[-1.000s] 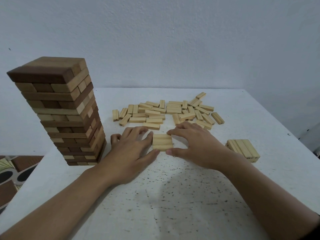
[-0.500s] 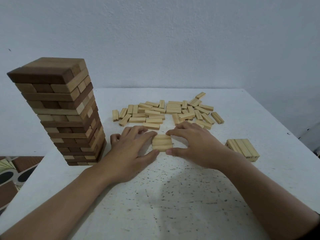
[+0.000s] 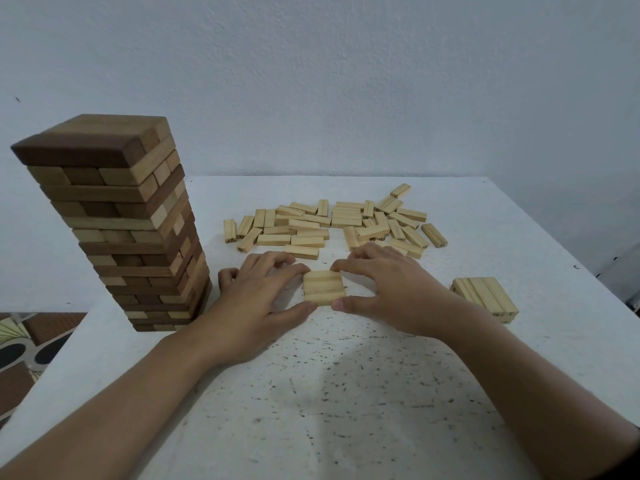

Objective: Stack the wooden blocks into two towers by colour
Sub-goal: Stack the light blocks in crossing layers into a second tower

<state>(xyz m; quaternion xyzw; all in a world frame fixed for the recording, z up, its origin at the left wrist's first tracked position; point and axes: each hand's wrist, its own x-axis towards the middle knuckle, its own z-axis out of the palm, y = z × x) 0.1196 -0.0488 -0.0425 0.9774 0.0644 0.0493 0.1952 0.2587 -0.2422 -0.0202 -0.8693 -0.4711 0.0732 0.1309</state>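
While both hands meet near the middle of the table (image 3: 346,393), the row of three pale blocks (image 3: 323,287) lies flat right between them. Each block in the row runs from left to right, so one set of ends points at the left hand (image 3: 263,306) and the other set points at the right hand (image 3: 391,292). The three blocks touch side by side, one behind the other, and make a shape close to a square.

Both hands pinch the row. The left hand has its thumb on the near corner and a finger on the far corner of its side. The right hand does the same on its side. Neither hand is nearer, because the row sits in the gap between them.

Off to the right, near the right hand and well apart from the left, sits the small pale stack (image 3: 485,296). Its top blocks run from near to far, so they cross the way the row lies. I think the row goes there next. It would only need to slide or lift to the right, with no turn.

Just past the hands lies the pile of loose pale blocks (image 3: 329,226). The tall tower (image 3: 114,220) stands just beside the left hand.
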